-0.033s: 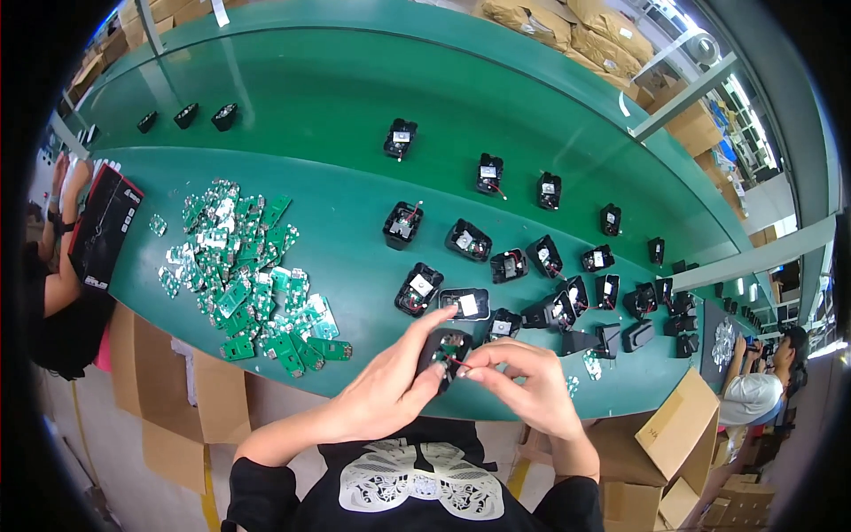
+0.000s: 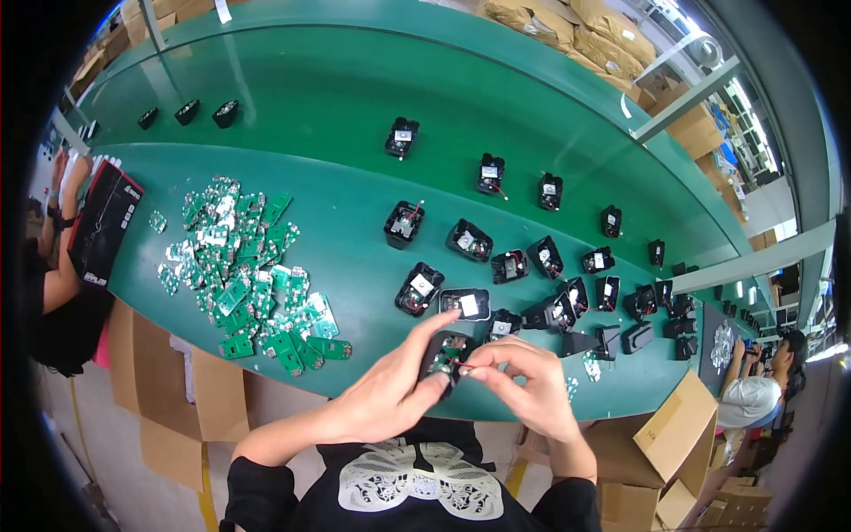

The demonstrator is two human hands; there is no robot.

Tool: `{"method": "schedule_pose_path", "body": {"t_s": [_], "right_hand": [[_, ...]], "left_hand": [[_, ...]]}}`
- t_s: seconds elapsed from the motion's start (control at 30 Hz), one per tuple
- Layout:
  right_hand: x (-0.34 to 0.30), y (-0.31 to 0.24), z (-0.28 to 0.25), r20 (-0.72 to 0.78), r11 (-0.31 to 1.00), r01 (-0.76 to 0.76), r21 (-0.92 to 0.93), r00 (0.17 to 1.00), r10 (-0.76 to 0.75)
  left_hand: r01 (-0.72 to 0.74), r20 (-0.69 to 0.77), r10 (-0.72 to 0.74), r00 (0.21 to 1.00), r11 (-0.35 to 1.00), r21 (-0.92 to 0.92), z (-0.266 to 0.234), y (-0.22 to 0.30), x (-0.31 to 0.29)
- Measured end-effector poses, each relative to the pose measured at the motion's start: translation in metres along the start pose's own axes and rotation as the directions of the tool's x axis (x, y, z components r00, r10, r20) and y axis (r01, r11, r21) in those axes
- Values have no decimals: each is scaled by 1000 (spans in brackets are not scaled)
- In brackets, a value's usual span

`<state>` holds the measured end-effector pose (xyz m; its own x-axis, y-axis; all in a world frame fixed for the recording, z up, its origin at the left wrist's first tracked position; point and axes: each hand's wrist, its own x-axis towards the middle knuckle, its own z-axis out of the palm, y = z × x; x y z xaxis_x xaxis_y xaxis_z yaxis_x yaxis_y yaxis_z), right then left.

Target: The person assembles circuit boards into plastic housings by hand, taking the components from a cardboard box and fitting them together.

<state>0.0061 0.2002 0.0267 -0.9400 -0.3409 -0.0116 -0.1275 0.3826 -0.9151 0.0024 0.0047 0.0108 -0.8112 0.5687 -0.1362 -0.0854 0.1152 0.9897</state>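
My left hand [image 2: 390, 383] is closed round a black plastic housing [image 2: 441, 353] with a green circuit board inside, held over the table's near edge. Its thumb presses on the near part of the board. Between thumb and forefinger, my right hand [image 2: 519, 381] pinches a thin red wire [image 2: 463, 363] that runs into the housing. Just beyond the left fingertips lies an open black housing [image 2: 464, 304] with a white label. Another black housing [image 2: 417, 290] with red wires sits left of it, and one more [image 2: 503, 324] lies beyond my right hand.
Loose green circuit boards [image 2: 253, 275] are heaped on the left of the green table [image 2: 346, 213]. Several black housings [image 2: 550, 257] are spread over the right side and the belt [image 2: 301, 97] behind. Cardboard boxes [image 2: 168, 381] stand below the near edge. Other people sit at both ends.
The left thumb has shifted slightly on the housing, and the housing has turned a little. Both hands otherwise stay in place.
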Motion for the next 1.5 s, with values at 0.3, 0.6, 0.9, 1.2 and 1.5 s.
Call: {"method": "schedule_pose_path", "body": {"t_s": [0.3, 0.6, 0.9, 1.2, 1.5], "right_hand": [[-7, 12, 23, -198, 897, 273, -349, 913, -355], [-10, 14, 29, -242, 833, 308, -459, 859, -451], [-15, 18, 40, -274, 616, 283, -735, 708, -651], [-17, 12, 16, -184, 703, 420, -574, 771, -610], [-15, 27, 33, -124, 805, 176, 567, 984, -128]], "left_hand": [[-144, 21, 145, 989, 989, -36, 9, -6, -5], [-90, 7, 92, 996, 987, -133, 10, -2, -7], [-268, -109, 272, 956, 962, 53, 24, -8, -9], [-372, -141, 378, 915, 926, 70, 28, -13, -7], [-525, -154, 550, 821, 832, 179, 29, -24, 1]]}}
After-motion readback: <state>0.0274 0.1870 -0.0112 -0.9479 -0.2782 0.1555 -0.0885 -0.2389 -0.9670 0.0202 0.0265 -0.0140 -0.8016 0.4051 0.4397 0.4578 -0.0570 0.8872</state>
